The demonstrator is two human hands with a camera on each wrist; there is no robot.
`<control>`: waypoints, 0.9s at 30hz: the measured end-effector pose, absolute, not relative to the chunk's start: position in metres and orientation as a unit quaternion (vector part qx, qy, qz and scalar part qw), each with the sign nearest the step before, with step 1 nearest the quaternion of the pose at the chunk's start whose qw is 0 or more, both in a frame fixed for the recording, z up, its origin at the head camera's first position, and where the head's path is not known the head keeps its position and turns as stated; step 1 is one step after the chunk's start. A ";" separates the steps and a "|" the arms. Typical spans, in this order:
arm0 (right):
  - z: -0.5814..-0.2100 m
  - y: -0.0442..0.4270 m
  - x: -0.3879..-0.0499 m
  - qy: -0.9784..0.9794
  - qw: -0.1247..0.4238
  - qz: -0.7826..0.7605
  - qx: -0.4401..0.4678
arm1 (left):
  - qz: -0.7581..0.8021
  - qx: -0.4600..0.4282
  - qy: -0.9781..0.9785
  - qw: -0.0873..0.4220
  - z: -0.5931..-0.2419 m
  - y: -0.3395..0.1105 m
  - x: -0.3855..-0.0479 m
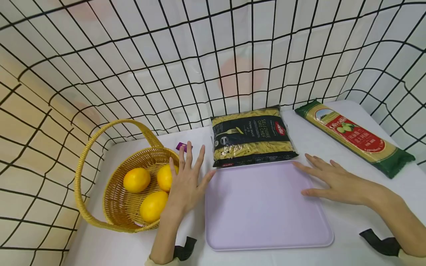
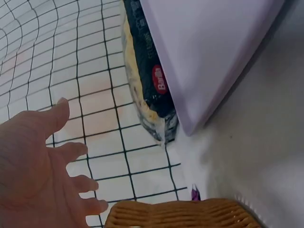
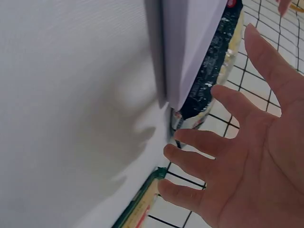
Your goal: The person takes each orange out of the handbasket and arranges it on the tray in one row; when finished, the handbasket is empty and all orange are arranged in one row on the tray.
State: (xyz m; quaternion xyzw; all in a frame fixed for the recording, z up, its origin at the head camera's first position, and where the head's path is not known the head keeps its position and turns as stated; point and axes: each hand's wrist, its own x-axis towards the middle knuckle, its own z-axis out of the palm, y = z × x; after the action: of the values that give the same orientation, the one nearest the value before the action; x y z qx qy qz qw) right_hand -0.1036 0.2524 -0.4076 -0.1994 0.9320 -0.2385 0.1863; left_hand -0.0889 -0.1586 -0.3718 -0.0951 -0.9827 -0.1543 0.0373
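My left hand [image 1: 186, 186] hovers with spread fingers between the wicker basket [image 1: 114, 199] and the lilac tray [image 1: 266, 207], holding nothing. Over the tray's right edge, my right hand [image 1: 339, 183] is spread too, with nothing in it. Inside the basket lie several yellow fruits [image 1: 137, 180], one partly hidden by the left hand. Behind the tray lies a black and yellow bag of penne [image 1: 251, 135]. The left wrist view shows the left palm [image 2: 40, 166] near the basket rim [image 2: 180, 213]; the right wrist view shows the right palm [image 3: 256, 156].
A long green and yellow pasta packet [image 1: 354, 136] lies at the back right. A small purple packet [image 1: 181, 146] sits behind the left fingertips. Black wire grid [image 1: 206, 55] stands along the back and both sides of the white-covered table.
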 end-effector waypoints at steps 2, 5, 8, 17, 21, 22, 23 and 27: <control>-0.411 0.254 -0.105 0.927 0.197 -0.245 -0.203 | -0.157 -0.088 -0.983 0.034 -0.371 -0.162 -0.090; -0.415 0.255 -0.109 0.920 0.207 -0.256 -0.213 | -0.162 -0.079 -0.983 0.029 -0.369 -0.167 -0.091; -0.418 0.258 -0.112 0.915 0.208 -0.262 -0.226 | -0.172 -0.074 -0.982 0.023 -0.366 -0.173 -0.092; -0.428 0.266 -0.121 0.908 0.208 -0.270 -0.243 | -0.200 -0.047 -0.979 0.002 -0.357 -0.194 -0.092; -0.431 0.268 -0.122 0.902 0.214 -0.285 -0.245 | -0.203 -0.041 -0.978 -0.004 -0.353 -0.203 -0.091; -0.432 0.269 -0.122 0.900 0.213 -0.287 -0.248 | -0.207 -0.039 -0.978 -0.007 -0.351 -0.205 -0.091; -0.433 0.270 -0.122 0.900 0.211 -0.288 -0.251 | -0.213 -0.036 -0.976 -0.012 -0.350 -0.208 -0.090; -0.436 0.271 -0.123 0.901 0.207 -0.286 -0.252 | -0.242 -0.026 -0.970 -0.029 -0.346 -0.219 -0.088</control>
State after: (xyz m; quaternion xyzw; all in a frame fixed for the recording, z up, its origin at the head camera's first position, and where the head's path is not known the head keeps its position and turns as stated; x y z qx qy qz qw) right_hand -0.1228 0.2710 -0.4358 -0.2524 0.9011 -0.2856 0.2065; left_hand -0.0877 -0.2186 -0.3457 -0.0263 -0.9696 -0.2416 -0.0288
